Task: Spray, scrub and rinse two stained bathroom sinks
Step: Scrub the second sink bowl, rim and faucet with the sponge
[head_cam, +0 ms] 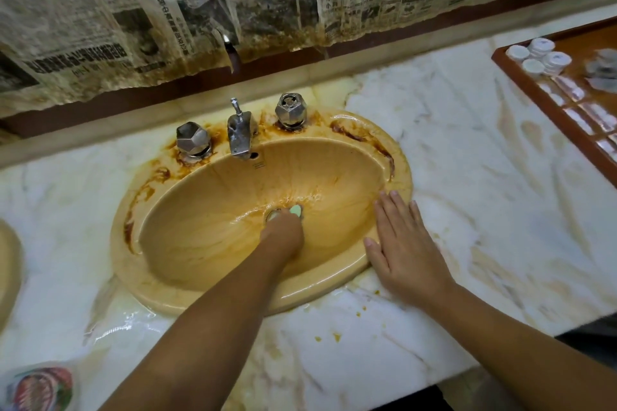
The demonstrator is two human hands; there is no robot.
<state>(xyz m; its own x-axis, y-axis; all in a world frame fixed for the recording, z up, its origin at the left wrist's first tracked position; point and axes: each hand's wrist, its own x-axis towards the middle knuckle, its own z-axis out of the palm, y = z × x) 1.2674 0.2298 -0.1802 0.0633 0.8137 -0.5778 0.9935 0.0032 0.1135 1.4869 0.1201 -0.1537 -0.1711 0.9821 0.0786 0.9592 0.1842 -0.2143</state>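
An oval tan sink [337,173] with brown rust stains on its rim sits in a white marble counter [484,203]. My left hand [283,233] reaches into the bowl and grips a pale green scrub pad [295,210] pressed over the drain. My right hand [405,245] lies flat with straight fingers on the sink's right rim and the counter. A silver faucet [239,134] stands between two faceted silver knobs, the left knob [192,139] and the right knob [290,108]. The edge of a second sink [8,274] shows at the far left.
Stained newspaper [267,0] hangs along the wall behind the sink. A wooden tray [547,103] with small white toiletry items sits at the right. A printed packet [40,387] lies at the bottom left. The counter near the front edge is wet.
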